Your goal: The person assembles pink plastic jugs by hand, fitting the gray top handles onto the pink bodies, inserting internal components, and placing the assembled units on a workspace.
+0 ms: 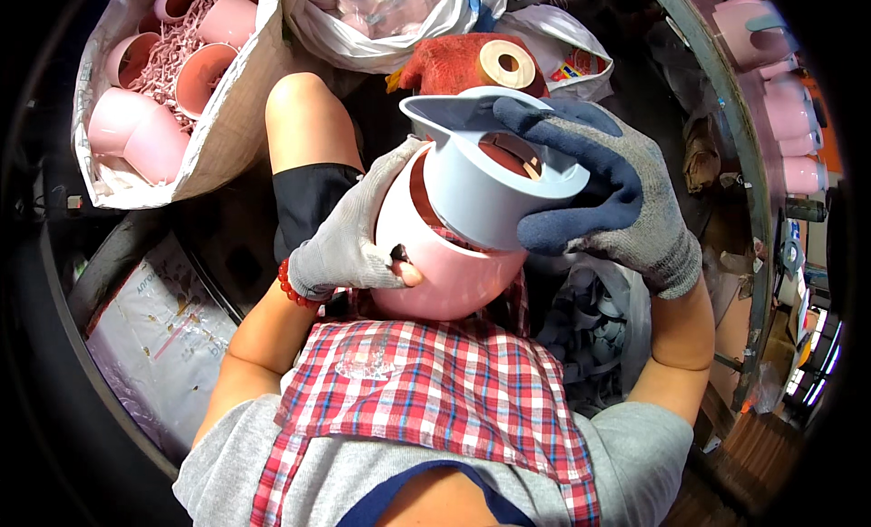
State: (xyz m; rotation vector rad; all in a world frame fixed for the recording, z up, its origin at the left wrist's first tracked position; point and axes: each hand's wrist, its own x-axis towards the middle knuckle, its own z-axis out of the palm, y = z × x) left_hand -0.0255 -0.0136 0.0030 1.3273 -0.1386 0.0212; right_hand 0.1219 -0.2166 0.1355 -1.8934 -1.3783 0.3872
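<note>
A desk bearing pink jugs curves along the right of the head view, a gap parting its edge from the right hand. That hand pinches a pale blue spout piece between thumb and fingers, tilted at the mouth of a pink pot above the lap. The left hand presses the pot's left side. A knee stands between it and the white sack's rim.
</note>
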